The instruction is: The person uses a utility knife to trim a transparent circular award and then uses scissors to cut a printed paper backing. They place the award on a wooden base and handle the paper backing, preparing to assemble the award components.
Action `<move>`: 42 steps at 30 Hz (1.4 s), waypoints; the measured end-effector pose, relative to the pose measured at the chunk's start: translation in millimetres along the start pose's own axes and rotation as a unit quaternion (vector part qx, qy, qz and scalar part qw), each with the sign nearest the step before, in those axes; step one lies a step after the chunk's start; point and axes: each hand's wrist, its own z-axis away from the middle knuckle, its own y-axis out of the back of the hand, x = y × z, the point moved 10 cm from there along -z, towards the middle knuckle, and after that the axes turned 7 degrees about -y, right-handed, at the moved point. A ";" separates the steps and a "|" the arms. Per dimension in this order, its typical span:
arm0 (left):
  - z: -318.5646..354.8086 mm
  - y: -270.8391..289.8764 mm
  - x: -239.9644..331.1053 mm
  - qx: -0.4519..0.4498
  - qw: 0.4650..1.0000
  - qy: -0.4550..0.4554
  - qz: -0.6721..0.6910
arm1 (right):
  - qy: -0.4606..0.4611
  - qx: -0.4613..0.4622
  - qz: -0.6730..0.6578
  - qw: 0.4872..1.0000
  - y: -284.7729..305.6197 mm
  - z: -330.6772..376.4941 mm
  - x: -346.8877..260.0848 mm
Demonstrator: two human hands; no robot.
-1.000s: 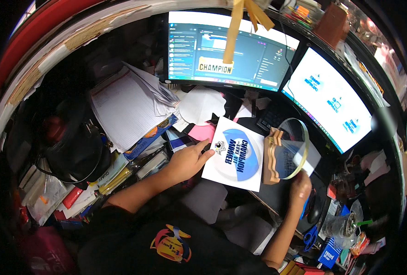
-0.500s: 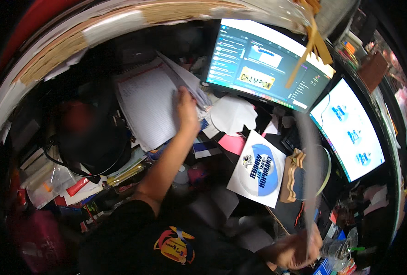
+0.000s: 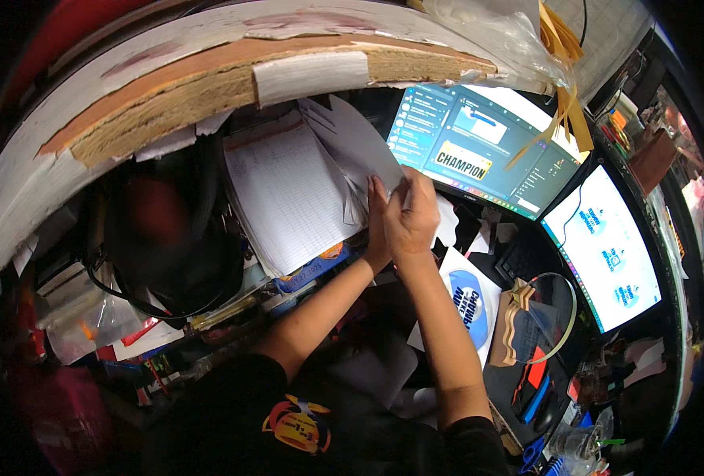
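Note:
A grey-white sheet of paper (image 3: 353, 141) slants up over the right side of a stack of lined paper (image 3: 284, 194). My left hand (image 3: 378, 220) is closed on the near edge of that sheet, thumb up. Right beside it, my right hand (image 3: 414, 213) has its fingers curled in a pinch at the sheet's corner. Behind my right forearm lies a white card with a blue round print (image 3: 471, 293), partly covered by the arm.
Two lit screens, a monitor (image 3: 487, 151) and another screen (image 3: 606, 250), stand behind and to the right. A rough-edged wooden shelf (image 3: 161, 103) overhangs the back. A black bag-like object (image 3: 169, 246) sits left. Wavy wooden pieces (image 3: 515, 325) lie right.
My right hand has swung from the lower right, where it held a thin blurred sheet, up to my left hand. The view has shifted, and my right forearm now covers part of the printed card.

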 end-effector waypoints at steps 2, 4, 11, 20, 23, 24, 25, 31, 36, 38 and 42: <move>3.8 -3.1 1.2 0.002 0.999 0.012 -0.032 | -0.006 -0.029 0.013 0.999 -23.3 7.5 12.9; 9.9 -5.3 1.6 0.006 0.997 0.021 -0.077 | -0.027 -0.073 0.023 0.997 -49.8 22.9 29.0; 42.7 -17.9 -14.2 -0.136 0.982 0.113 -0.074 | -0.189 -0.199 0.069 0.959 -108.8 58.1 84.0; 92.5 -1.9 70.4 -0.256 0.923 0.188 0.216 | -0.105 0.058 0.092 0.989 202.9 110.2 -21.4; 118.5 -4.2 77.5 -0.328 0.886 0.272 0.185 | -0.169 0.267 0.208 0.926 309.0 156.0 -10.0; 135.8 -9.3 75.4 -0.348 0.837 0.357 0.227 | -0.213 0.288 0.249 0.900 329.4 168.9 5.6; 143.1 -11.9 77.2 -0.352 0.816 0.388 0.245 | -0.303 0.215 0.299 0.879 337.1 178.0 31.1; 157.0 -24.4 95.6 -0.374 0.782 0.409 0.284 | -0.406 0.015 0.308 0.860 329.7 204.2 107.3; 163.2 -15.6 106.6 -0.393 0.777 0.407 0.275 | -0.346 0.013 0.352 0.870 350.2 192.3 130.1; 164.4 -13.0 109.2 -0.401 0.773 0.401 0.284 | -0.355 0.027 0.311 0.881 365.5 188.4 150.3; 164.9 -8.3 101.5 -0.399 0.779 0.407 0.262 | -0.399 0.027 0.315 0.861 380.2 186.1 182.3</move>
